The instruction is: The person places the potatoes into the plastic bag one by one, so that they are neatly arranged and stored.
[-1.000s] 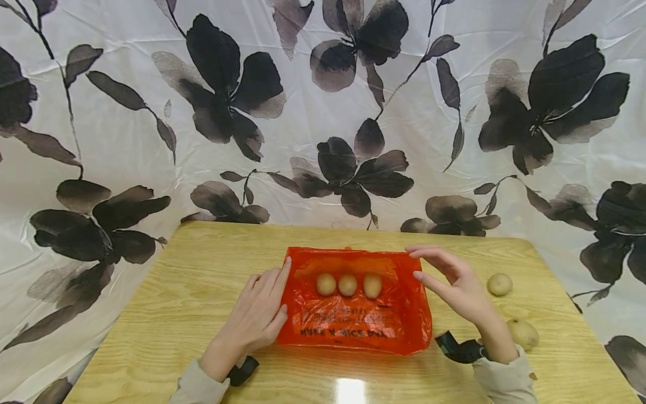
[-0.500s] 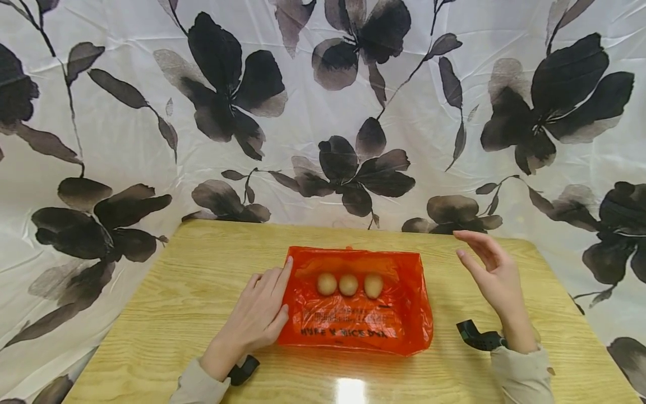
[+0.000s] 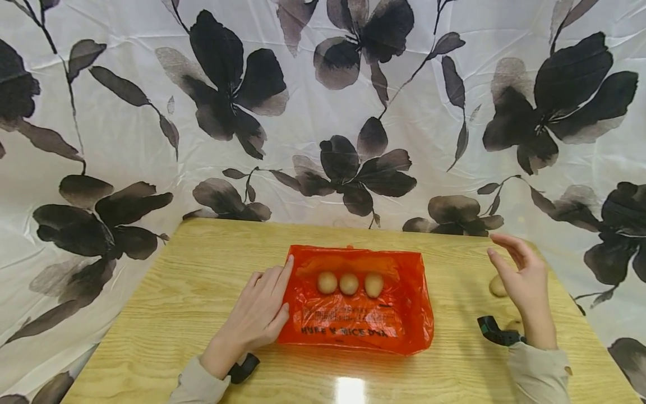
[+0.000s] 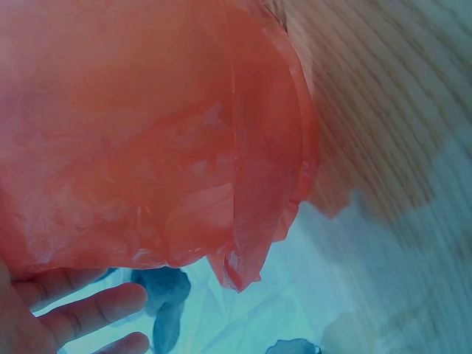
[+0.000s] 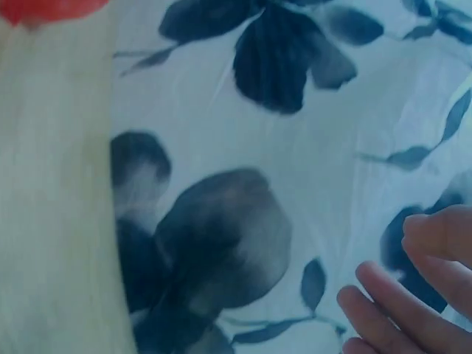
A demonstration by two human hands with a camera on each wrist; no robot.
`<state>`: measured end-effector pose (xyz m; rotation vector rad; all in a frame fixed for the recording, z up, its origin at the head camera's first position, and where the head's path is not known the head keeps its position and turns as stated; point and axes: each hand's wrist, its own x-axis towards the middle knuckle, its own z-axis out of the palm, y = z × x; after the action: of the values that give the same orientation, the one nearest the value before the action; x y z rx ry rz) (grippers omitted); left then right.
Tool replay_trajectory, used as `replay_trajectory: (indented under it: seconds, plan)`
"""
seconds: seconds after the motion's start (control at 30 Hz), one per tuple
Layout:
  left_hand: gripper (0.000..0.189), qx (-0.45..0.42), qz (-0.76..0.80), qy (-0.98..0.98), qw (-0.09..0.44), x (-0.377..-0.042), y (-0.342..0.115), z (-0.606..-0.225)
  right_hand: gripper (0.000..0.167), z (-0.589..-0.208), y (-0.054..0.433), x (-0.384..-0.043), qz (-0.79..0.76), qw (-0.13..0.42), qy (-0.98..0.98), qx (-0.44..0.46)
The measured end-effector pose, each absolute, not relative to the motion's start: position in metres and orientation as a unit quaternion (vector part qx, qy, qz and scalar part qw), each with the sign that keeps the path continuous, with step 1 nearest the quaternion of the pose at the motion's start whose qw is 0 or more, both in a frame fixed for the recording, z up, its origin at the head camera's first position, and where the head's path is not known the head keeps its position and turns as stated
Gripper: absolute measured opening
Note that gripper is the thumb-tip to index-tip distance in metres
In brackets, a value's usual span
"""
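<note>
A red plastic bag (image 3: 404,314) with dark printing lies spread on the wooden table. Three tan potatoes (image 3: 349,284) show in a row on or inside it; I cannot tell which. Along the bag's left edge rests my left hand (image 3: 254,308), index finger extended and thumb touching the side. The left wrist view has its fingers (image 4: 99,310) straight beside the bag's rim. My right hand (image 3: 525,280) hovers over the table's right side, fingers bent loosely and holding nothing. Below and beside it are a potato (image 3: 497,286) and another potato (image 3: 515,325), both partly hidden.
The wooden table (image 3: 202,269) runs back to a white cloth (image 3: 303,129) with dark flower prints, which also hangs at both sides. Black camera mounts sit under both wrists. A bright light reflection shows near the table's front edge.
My right hand has left the bag's right edge and moved right to above the loose potatoes. My left hand, the bag and the three potatoes stay in place.
</note>
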<state>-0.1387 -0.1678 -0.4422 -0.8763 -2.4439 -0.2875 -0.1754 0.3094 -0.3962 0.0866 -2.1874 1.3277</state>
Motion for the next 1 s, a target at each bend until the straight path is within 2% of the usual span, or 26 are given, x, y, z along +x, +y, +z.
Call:
replay_trajectory:
  seconds: [0.33, 0.7, 0.87, 1.0]
  plan:
    - [0.079, -0.327, -0.108, -0.902, 0.263, -0.14, -0.167, -0.442, 0.036, -0.414, 0.329, -0.178, 0.398, 0.256, -0.876, -0.09]
    - [0.079, -0.331, -0.11, -0.898, 0.267, -0.139, -0.168, -0.444, 0.06, -0.436, 0.347, -0.18, 0.301, 0.085, -0.943, -0.11]
    - [0.078, -0.329, -0.105, -0.9, 0.265, -0.139, -0.168, -0.443, 0.062, -0.441, 0.35, -0.181, 0.279, 0.03, -0.954, -0.108]
    - [0.078, -0.326, -0.103, -0.903, 0.262, -0.139, -0.168, -0.443, 0.059, -0.445, 0.352, -0.182, 0.265, 0.008, -0.959, -0.094]
